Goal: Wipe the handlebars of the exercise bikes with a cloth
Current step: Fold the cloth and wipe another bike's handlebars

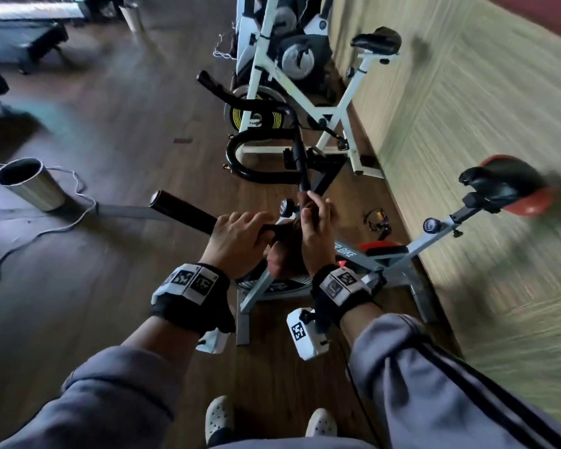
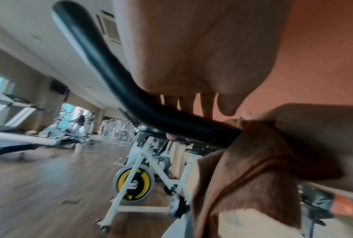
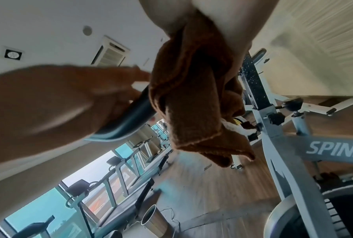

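Note:
A grey spin bike [image 1: 399,257] stands in front of me with black handlebars [image 1: 182,210]. My left hand [image 1: 240,236] grips the left bar near its bend, fingers curled over it. My right hand [image 1: 316,222] holds a brown cloth [image 1: 282,257] wrapped round the right bar, just beside the left hand. In the left wrist view, the left hand's fingers [image 2: 208,104] hook over the bar [image 2: 114,80], and the cloth [image 2: 243,169] hangs from it. In the right wrist view, the cloth [image 3: 192,96] drapes down from my right palm [image 3: 222,16], next to the left hand [image 3: 59,99].
A white bike with a yellow flywheel [image 1: 256,119] stands just beyond, along the right wall [image 1: 467,124]. A metal bin [image 1: 30,184] and a loose cable [image 1: 46,228] are on the wooden floor to the left. Treadmills [image 3: 110,177] line the windows.

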